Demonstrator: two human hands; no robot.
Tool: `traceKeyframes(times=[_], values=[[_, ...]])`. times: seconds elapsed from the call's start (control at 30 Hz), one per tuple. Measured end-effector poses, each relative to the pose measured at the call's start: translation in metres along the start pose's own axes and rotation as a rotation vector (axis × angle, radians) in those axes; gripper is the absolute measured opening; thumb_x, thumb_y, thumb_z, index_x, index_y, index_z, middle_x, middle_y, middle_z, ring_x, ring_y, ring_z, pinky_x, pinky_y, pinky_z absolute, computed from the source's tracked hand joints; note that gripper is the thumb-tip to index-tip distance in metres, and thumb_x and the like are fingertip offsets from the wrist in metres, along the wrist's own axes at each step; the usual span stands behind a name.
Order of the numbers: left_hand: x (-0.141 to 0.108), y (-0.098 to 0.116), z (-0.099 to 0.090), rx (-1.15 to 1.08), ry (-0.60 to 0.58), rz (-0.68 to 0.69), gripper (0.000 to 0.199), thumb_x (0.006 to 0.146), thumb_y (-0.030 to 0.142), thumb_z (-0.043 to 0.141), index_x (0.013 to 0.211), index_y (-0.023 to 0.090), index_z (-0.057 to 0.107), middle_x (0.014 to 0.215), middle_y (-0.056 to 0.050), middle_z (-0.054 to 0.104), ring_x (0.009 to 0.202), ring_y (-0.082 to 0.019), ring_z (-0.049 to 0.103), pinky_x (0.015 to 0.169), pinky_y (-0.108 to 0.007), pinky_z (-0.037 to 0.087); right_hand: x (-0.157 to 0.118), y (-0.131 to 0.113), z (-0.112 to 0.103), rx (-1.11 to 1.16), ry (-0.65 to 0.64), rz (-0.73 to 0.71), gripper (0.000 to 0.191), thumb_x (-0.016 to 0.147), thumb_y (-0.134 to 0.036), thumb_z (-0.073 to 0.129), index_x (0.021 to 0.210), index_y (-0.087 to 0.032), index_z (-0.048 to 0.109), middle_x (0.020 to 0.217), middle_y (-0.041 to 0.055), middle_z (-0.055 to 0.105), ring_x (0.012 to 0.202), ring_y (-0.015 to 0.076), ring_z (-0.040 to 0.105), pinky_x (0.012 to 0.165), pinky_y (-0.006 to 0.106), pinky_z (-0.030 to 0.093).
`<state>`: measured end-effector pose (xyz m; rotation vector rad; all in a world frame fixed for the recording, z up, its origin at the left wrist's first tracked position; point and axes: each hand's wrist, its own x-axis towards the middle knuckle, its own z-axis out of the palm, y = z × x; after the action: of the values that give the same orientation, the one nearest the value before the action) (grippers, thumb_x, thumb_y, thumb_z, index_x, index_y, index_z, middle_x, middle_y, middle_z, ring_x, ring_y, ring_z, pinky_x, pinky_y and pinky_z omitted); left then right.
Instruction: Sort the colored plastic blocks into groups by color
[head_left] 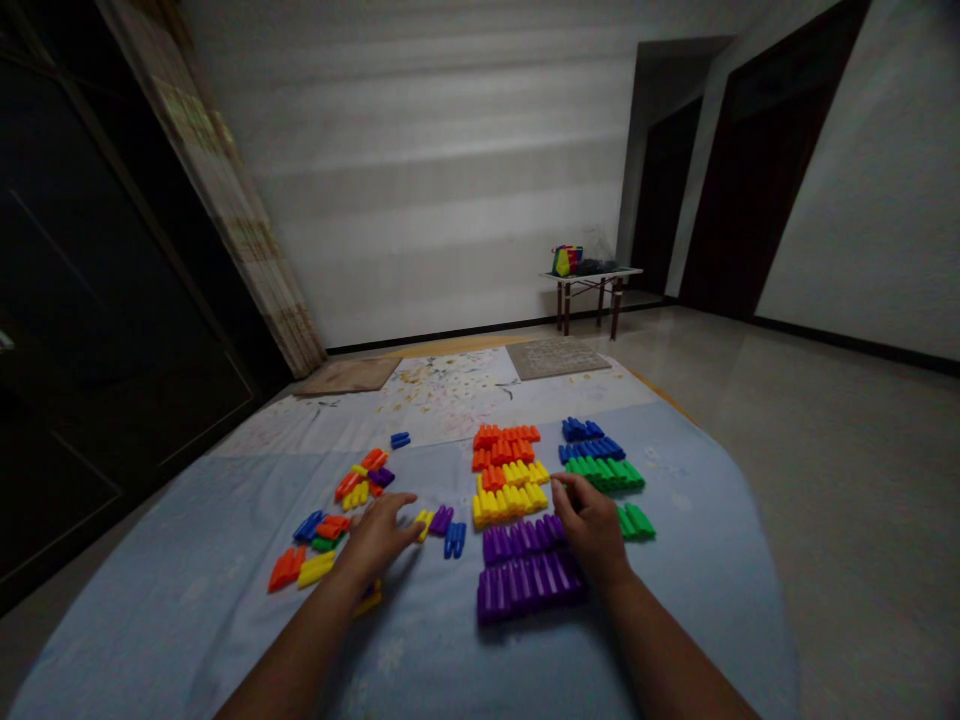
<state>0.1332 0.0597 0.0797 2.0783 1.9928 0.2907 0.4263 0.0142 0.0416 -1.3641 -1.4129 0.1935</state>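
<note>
My left hand (382,530) is over the left part of the table, thumb and fingers apart. Its thumb tip is close to a yellow plastic piece (424,524); whether they touch I cannot tell. Beside that lie a purple piece (441,520) and a blue piece (454,540). My right hand (592,525) has its fingers curled, with thumb and forefinger close together at the right end of the yellow rows (510,502). What is between those fingertips is hidden. Its palm side covers part of the purple rows (529,588).
Orange rows (504,445) lie beyond the yellow ones. Blue rows (589,448) and green rows (606,472) are at the right. Mixed pieces (316,570) lie scattered at the left. Two mats (559,360) rest at the cloth's far edge. A small table (592,272) stands by the wall.
</note>
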Motion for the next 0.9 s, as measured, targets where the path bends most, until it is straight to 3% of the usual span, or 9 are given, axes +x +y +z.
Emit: traceKeyframes(times=[0.2, 0.37, 0.5, 0.73, 0.9], values=[[0.027, 0.06, 0.008, 0.01, 0.074, 0.007, 0.036, 0.082, 0.043, 0.039, 0.093, 0.019, 0.064, 0.1, -0.007, 0.067, 0.096, -0.019, 0.059, 0.078, -0.027, 0.039, 0.0, -0.001, 0.0, 0.02, -0.011, 0.019, 0.025, 0.086, -0.035, 0.045, 0.087, -0.016, 0.063, 0.072, 0.0033, 0.066, 0.062, 0.0136, 0.06, 0.059, 0.023, 0.044], [0.043, 0.101, 0.024, 0.082, 0.071, 0.038, 0.035, 0.077, 0.049, 0.045, 0.077, 0.02, 0.065, 0.089, -0.008, 0.069, 0.089, -0.022, 0.061, 0.077, -0.032, 0.038, 0.001, 0.002, 0.001, 0.042, -0.002, 0.035, 0.025, 0.086, -0.034, 0.045, 0.087, -0.016, 0.063, 0.07, 0.003, 0.065, 0.061, 0.0133, 0.059, 0.058, 0.022, 0.044], [0.048, 0.111, 0.031, 0.133, 0.037, 0.053, 0.032, 0.072, 0.048, 0.05, 0.073, 0.02, 0.065, 0.085, -0.008, 0.07, 0.086, -0.023, 0.062, 0.077, -0.033, 0.038, 0.002, 0.001, 0.001, 0.037, 0.008, 0.021, 0.024, 0.086, -0.032, 0.045, 0.085, -0.017, 0.063, 0.071, 0.0026, 0.065, 0.061, 0.0128, 0.059, 0.057, 0.021, 0.044], [0.05, 0.114, 0.036, 0.172, 0.062, 0.068, 0.038, 0.073, 0.051, 0.047, 0.084, 0.019, 0.063, 0.094, -0.01, 0.068, 0.092, -0.025, 0.06, 0.078, -0.034, 0.037, 0.004, -0.006, -0.002, 0.011, 0.016, 0.014, 0.024, 0.086, -0.032, 0.044, 0.083, -0.017, 0.063, 0.069, 0.0021, 0.065, 0.06, 0.0127, 0.059, 0.057, 0.022, 0.044], [0.05, 0.116, 0.04, 0.158, 0.042, 0.065, 0.029, 0.073, 0.044, 0.048, 0.08, 0.02, 0.063, 0.09, -0.008, 0.069, 0.088, -0.023, 0.061, 0.077, -0.033, 0.037, 0.003, -0.004, -0.001, 0.02, 0.007, 0.018, 0.024, 0.086, -0.031, 0.044, 0.084, -0.017, 0.063, 0.07, 0.0021, 0.065, 0.059, 0.0127, 0.058, 0.058, 0.022, 0.044]])
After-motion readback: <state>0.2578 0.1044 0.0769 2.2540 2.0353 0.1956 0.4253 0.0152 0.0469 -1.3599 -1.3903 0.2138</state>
